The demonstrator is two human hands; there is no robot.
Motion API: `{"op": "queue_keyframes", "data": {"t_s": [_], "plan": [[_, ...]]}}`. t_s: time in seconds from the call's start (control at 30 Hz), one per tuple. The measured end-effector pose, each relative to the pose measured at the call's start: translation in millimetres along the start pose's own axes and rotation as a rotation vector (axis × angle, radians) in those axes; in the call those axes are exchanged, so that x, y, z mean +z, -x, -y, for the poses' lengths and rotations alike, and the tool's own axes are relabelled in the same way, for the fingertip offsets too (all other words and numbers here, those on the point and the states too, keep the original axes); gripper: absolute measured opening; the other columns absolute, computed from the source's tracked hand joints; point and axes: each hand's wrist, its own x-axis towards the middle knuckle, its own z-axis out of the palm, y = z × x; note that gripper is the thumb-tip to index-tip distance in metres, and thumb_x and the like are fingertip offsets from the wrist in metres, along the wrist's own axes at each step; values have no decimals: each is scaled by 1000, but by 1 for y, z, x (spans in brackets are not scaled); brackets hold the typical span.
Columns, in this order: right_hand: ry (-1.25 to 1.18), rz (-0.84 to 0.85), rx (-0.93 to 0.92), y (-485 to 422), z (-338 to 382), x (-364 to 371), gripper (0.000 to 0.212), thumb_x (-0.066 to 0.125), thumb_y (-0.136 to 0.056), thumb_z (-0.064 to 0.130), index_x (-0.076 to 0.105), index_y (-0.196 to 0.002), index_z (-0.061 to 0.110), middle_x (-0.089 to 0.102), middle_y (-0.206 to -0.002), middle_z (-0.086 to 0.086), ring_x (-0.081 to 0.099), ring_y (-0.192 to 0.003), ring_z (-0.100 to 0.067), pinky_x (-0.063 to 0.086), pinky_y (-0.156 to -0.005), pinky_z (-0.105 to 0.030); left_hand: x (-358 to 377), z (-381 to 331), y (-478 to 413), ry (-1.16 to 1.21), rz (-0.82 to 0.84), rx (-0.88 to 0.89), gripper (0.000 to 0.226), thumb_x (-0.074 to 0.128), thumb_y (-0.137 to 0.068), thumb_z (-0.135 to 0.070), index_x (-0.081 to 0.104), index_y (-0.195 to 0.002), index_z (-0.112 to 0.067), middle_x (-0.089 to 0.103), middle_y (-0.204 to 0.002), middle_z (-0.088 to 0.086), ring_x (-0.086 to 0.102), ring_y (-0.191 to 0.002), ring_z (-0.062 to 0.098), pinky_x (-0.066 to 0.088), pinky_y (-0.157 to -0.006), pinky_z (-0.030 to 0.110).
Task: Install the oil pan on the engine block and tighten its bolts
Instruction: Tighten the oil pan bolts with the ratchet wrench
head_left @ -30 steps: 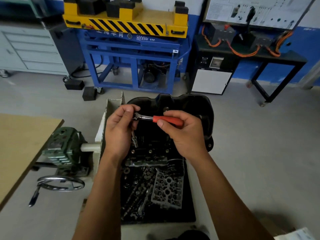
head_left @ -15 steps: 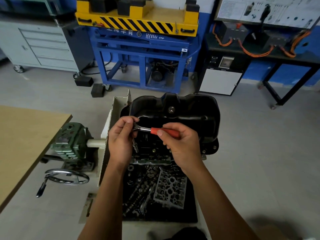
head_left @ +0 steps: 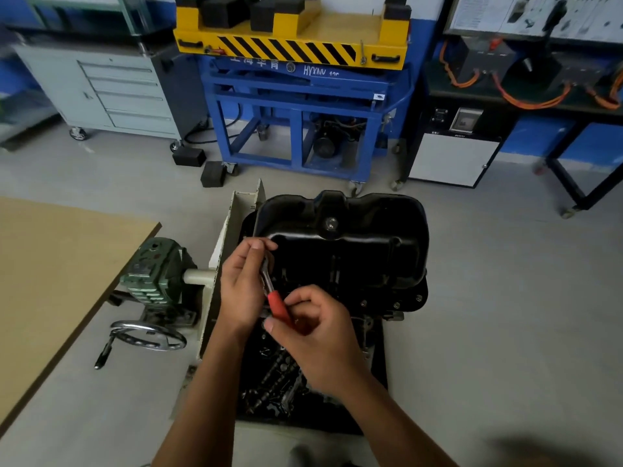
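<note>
Head view: your right grip (head_left: 317, 338) pinches the ratchet (head_left: 268, 281) by its red handle, left grip (head_left: 241, 288) curls round its head at the left flange of the oil pan (head_left: 354, 251), tool axis running near-to-far, pan seated on the engine block (head_left: 279, 372) just ahead.
</note>
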Motion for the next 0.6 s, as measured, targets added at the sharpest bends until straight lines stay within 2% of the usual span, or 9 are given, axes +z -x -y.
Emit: {"op": "queue_keyframes", "data": {"t_s": [0.13, 0.27, 0.33, 0.4, 0.5, 0.6], "plan": [[-68, -21, 15, -3, 0, -8, 23, 78, -80, 35, 66, -100, 32, 75, -90, 8, 71, -80, -10, 57, -71, -25, -2, -4, 0, -80, -21, -13, 32, 36, -108, -20, 62, -91, -14, 54, -68, -16, 46, -61, 2, 39, -56, 16], [-105, -170, 8, -8, -4, -20, 18, 77, -85, 23, 69, -100, 29, 73, -91, 11, 69, -80, -4, 54, -67, -18, -5, -5, -2, -115, 35, -18, 31, 32, -108, -12, 58, -93, -14, 49, -71, -11, 42, -65, 7, 36, -59, 24], [-116, -283, -5, -15, -4, -29, 18, 76, -86, 16, 70, -98, 28, 71, -90, 11, 67, -76, -2, 53, -66, -16, -4, -5, -3, -99, 110, -15, 30, 32, -108, -11, 57, -92, -14, 51, -72, -12, 46, -66, 5, 41, -60, 20], [-118, -382, -17, -27, -5, -36, 20, 76, -85, 10, 71, -98, 23, 71, -92, 9, 67, -83, -2, 52, -71, -14, -3, -3, -3, -81, 207, -34, 29, 32, -108, -10, 56, -92, -13, 55, -73, -16, 52, -69, 0, 46, -63, 14], [-182, -520, -15, -44, -4, -35, 24, 77, -83, 3, 71, -98, 20, 72, -99, 0, 67, -88, -8, 54, -77, -20, -7, 0, -8, -56, 342, -43, 28, 32, -108, -11, 57, -95, -11, 59, -77, -18, 56, -72, -5, 47, -64, 11], [-280, -665, -1, -57, -1, -19, 24, 76, -83, 0, 71, -100, 16, 72, -94, 0, 66, -80, -9, 52, -73, -23, -17, -2, -19, -27, 463, -59, 25, 36, -103, -19, 59, -93, -15, 56, -72, -17, 53, -66, -3, 44, -60, 10]]}}
